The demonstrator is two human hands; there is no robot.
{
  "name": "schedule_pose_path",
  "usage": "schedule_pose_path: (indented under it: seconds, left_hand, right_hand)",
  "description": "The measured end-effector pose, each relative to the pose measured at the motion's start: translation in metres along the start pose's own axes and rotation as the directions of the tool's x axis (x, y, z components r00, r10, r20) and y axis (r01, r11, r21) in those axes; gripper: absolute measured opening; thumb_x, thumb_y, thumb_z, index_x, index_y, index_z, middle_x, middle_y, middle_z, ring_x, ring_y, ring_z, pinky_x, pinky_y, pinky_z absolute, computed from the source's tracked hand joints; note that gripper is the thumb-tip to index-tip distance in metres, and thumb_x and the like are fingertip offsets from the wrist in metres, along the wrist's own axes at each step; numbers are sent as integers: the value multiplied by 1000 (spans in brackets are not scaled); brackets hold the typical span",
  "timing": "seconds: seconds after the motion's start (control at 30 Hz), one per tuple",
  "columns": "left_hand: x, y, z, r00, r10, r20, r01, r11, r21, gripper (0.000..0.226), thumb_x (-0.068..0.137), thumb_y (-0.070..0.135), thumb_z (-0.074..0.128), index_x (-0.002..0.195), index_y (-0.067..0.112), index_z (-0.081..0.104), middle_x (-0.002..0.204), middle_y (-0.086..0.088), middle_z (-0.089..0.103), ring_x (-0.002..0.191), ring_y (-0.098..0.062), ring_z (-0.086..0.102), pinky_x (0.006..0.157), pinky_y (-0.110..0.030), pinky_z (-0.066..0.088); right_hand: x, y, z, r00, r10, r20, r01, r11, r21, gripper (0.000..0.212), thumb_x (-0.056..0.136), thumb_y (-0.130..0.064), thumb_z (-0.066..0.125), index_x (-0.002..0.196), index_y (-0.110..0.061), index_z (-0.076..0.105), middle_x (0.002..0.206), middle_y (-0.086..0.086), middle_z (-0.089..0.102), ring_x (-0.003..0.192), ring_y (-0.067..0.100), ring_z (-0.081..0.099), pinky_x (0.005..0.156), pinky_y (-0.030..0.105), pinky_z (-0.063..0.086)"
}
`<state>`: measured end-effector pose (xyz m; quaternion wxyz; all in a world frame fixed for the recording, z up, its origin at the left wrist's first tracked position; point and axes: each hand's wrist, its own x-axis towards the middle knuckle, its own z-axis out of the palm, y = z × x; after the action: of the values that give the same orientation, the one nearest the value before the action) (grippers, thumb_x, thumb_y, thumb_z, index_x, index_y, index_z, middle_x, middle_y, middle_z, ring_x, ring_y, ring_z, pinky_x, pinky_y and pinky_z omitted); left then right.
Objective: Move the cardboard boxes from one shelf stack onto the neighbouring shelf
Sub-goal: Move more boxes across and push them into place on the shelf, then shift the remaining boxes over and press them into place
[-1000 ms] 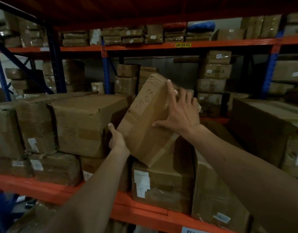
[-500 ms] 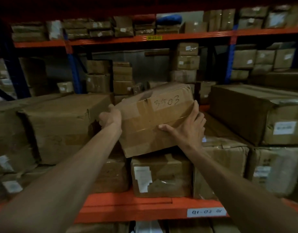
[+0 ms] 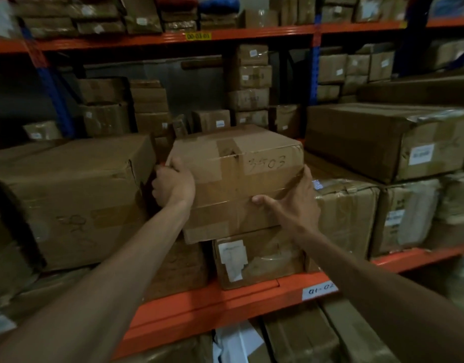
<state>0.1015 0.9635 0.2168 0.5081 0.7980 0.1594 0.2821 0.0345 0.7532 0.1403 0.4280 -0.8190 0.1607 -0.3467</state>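
A taped cardboard box [image 3: 236, 176] marked "3503" sits nearly level on top of a lower box [image 3: 259, 258] on the orange shelf [image 3: 225, 302]. My left hand [image 3: 173, 183] grips its upper left corner, fingers curled over the edge. My right hand [image 3: 293, 203] is pressed flat against its right front side, thumb on the front face. Both hands hold the box.
A large box [image 3: 74, 195] stands close on the left, touching my left hand. Bigger boxes [image 3: 382, 142] are stacked to the right. More boxes fill the back rack and the upper shelf beam [image 3: 173, 39]. Blue uprights [image 3: 316, 64] divide the bays.
The box was tilted steeply on one corner; it has turned to nearly level and settled onto the lower box. My left hand moved from its bottom edge up to its top left corner.
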Motion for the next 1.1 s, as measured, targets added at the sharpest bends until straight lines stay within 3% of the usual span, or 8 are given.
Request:
schedule_pose_path:
  seconds: [0.2, 0.3, 0.37, 0.43, 0.6, 0.77, 0.9, 1.1]
  left_hand:
    - [5, -8, 4, 993, 110, -33, -108, 993, 48, 32, 103, 43, 33, 99, 16, 49, 82, 2, 42, 82, -22, 45, 71, -35, 33]
    - [0, -7, 5, 990, 131, -47, -128, 989, 75, 40, 103, 43, 31, 112, 11, 54, 94, -7, 51, 91, -26, 53, 71, -35, 31]
    - [-3, -7, 5, 991, 127, -30, -125, 989, 74, 45, 104, 43, 30, 120, 9, 52, 111, -15, 60, 103, -33, 57, 72, -36, 32]
    - [-3, -9, 6, 992, 126, -8, -125, 988, 87, 46, 104, 43, 30, 124, 7, 51, 118, -18, 60, 106, -37, 57, 72, -37, 33]
    - [-3, -5, 5, 994, 108, 7, -108, 988, 106, 46, 103, 44, 29, 122, 8, 50, 117, -18, 60, 104, -37, 56, 74, -38, 37]
    - [-9, 2, -7, 991, 65, 113, -75, 993, 89, 49, 104, 46, 26, 131, 9, 44, 128, -19, 55, 113, -37, 54, 83, -40, 40]
    - [-19, -5, -30, 974, 39, 225, -62, 993, 97, 72, 100, 61, 22, 149, 8, 31, 143, -17, 47, 128, -36, 46, 102, -42, 36]
    - [-31, -55, -88, 991, 52, -123, -40, 994, 100, 77, 95, 61, 45, 149, 7, 30, 141, -17, 50, 127, -34, 48, 103, -44, 39]
  right_hand:
    - [18, -25, -19, 994, -35, 106, 74, 914, -398, 141, 39, -82, 80, 144, -11, 19, 141, 19, 44, 127, 38, 48, 100, 56, 45]
    - [42, -55, -34, 963, -233, 136, 269, 778, -568, 154, 40, -66, 91, 153, -29, -6, 157, 24, 15, 141, 48, 22, 108, 63, 31]
    - [56, -71, -42, 883, -324, 339, 468, 621, -628, 143, 49, -62, 90, 154, -39, -4, 163, 17, 2, 147, 45, 5, 111, 68, 19]
    - [68, -76, -46, 828, -252, 501, 547, 557, -625, 122, 58, -63, 85, 154, -41, 13, 161, 11, 18, 146, 39, 15, 109, 64, 28]
    - [75, -74, -47, 818, -258, 515, 564, 538, -627, 115, 57, -68, 83, 151, -43, 22, 154, 5, 36, 138, 34, 33, 99, 56, 40]
    - [77, -66, -44, 826, -250, 504, 539, 610, -581, 115, 55, -60, 87, 149, -45, 22, 156, 4, 31, 142, 35, 27, 106, 61, 33]
    - [75, -71, -40, 829, -244, 504, 551, 509, -661, 118, 57, -68, 82, 153, -34, 21, 156, 10, 31, 143, 37, 27, 116, 63, 17]
    - [42, -118, -19, 759, -158, 632, 610, 510, -606, 138, 64, -68, 78, 155, -27, -17, 164, 19, -10, 149, 43, -8, 118, 60, 2]
